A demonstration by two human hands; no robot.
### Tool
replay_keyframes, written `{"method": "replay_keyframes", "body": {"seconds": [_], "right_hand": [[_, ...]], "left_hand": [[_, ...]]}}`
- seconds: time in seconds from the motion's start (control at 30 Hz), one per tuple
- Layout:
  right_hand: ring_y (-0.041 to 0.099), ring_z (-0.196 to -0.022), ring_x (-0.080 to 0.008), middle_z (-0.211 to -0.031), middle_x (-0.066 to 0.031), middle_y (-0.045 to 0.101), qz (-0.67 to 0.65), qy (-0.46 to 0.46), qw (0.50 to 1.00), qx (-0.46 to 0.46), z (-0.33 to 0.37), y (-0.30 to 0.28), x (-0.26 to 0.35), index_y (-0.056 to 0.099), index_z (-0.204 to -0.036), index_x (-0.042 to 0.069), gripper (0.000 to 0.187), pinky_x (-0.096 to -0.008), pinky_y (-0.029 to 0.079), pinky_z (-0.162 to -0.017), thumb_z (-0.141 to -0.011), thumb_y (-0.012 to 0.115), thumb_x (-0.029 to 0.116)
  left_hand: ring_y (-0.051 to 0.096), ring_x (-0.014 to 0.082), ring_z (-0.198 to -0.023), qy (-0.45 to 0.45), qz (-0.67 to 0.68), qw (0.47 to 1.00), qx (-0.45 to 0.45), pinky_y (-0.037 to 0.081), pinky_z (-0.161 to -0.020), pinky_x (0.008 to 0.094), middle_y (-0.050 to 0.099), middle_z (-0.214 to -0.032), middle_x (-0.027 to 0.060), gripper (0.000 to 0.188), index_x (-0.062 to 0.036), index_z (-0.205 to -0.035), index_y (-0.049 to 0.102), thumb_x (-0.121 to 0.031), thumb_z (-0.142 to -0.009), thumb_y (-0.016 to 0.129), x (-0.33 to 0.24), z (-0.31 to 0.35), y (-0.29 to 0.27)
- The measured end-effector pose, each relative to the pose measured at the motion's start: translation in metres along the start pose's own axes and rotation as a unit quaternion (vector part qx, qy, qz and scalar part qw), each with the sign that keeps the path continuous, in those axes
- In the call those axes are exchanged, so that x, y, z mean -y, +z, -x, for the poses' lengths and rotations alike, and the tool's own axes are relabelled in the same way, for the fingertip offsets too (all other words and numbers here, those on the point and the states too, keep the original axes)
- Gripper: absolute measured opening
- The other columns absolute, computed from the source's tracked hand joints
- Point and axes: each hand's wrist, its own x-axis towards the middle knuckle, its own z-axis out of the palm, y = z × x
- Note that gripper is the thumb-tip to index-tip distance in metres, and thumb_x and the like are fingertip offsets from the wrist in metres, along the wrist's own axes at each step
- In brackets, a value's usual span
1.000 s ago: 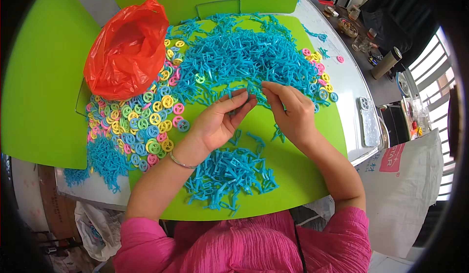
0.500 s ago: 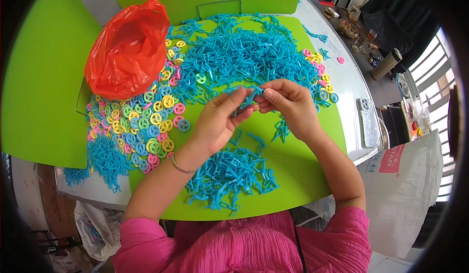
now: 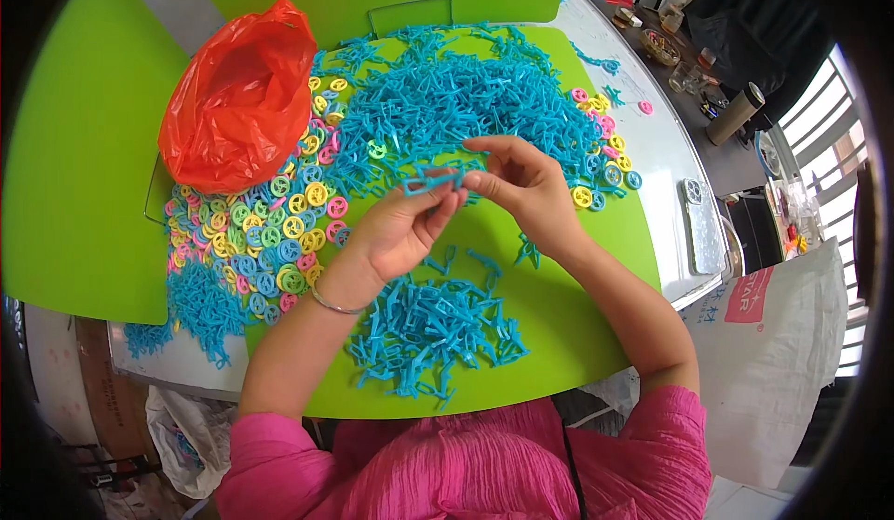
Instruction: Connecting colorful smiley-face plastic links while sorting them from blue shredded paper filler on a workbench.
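Observation:
My left hand [image 3: 396, 233] pinches a thin blue plastic piece [image 3: 426, 183] between thumb and fingers, above the green board. It looks like a small frame with an open loop at one end. My right hand [image 3: 533, 192] is close by on the right, its thumb tip at the piece's right end and its index finger stretched out apart from the thumb. Below both hands lies a small heap of similar blue pieces [image 3: 438, 334]. Behind them spreads a much larger heap of blue pieces [image 3: 456, 101].
Left of the hands are many small coloured plastic rings [image 3: 270, 236] and a red plastic bag [image 3: 233, 101]. More rings [image 3: 610, 152] lie at the right. A phone [image 3: 700, 227] rests on the white table's right edge; a tall flask [image 3: 736, 115] stands beyond.
Both hands have shifted left with the blue piece, which now lies nearly level across my left fingers. My right index finger has lifted away from the thumb.

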Motion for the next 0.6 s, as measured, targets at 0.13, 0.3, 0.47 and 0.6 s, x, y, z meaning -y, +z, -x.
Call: {"method": "replay_keyframes", "body": {"seconds": [0.13,0.3,0.47,0.6], "right_hand": [[0.055,-0.08,-0.0161,-0.08,-0.0032,0.057,0.185,-0.132,0.974,0.01,-0.004,-0.006,-0.024,0.071,-0.091,0.006,0.013,-0.0304,0.045,-0.066,-0.079,0.072,0.009],[0.055,-0.084,-0.0255,-0.089,-0.0068,0.057,0.423,-0.235,0.87,0.095,-0.002,0.0,-0.037,0.07,-0.086,0.008,0.012,-0.0364,0.048,-0.072,-0.074,0.072,0.011],[0.055,-0.083,-0.0253,-0.089,-0.0062,0.057,0.433,-0.249,0.863,0.08,-0.003,-0.003,-0.037,0.069,-0.09,0.008,0.015,-0.036,0.048,-0.072,-0.075,0.07,0.011],[0.06,-0.082,-0.0207,-0.089,-0.0058,0.063,0.316,-0.076,0.943,0.066,0.0,-0.01,-0.016,0.067,-0.097,0.006,0.016,-0.0316,0.05,-0.071,-0.081,0.069,0.009]], "left_hand": [[0.063,0.0191,-0.096,0.042,0.034,0.998,0.016,0.058,-0.079,0.0219,0.064,-0.103,0.0089,0.014,-0.0038,-0.103,0.062,-0.007,-0.089,0.063,-0.023,0.001,0.002],[0.064,0.0184,-0.09,0.047,-0.029,0.997,0.062,0.057,-0.07,0.0244,0.065,-0.101,0.0073,0.016,-0.0082,-0.102,0.062,-0.017,-0.089,0.065,-0.034,0.007,0.009],[0.066,0.0165,-0.083,0.06,-0.077,0.989,0.112,0.056,-0.067,0.0247,0.066,-0.092,0.0045,0.017,-0.0099,-0.103,0.061,-0.02,-0.09,0.064,-0.041,0.008,0.002],[0.067,0.015,-0.081,0.053,-0.098,0.989,0.1,0.057,-0.068,0.0244,0.067,-0.088,0.0047,0.017,-0.0084,-0.104,0.061,-0.018,-0.09,0.064,-0.044,0.005,-0.003]]}}
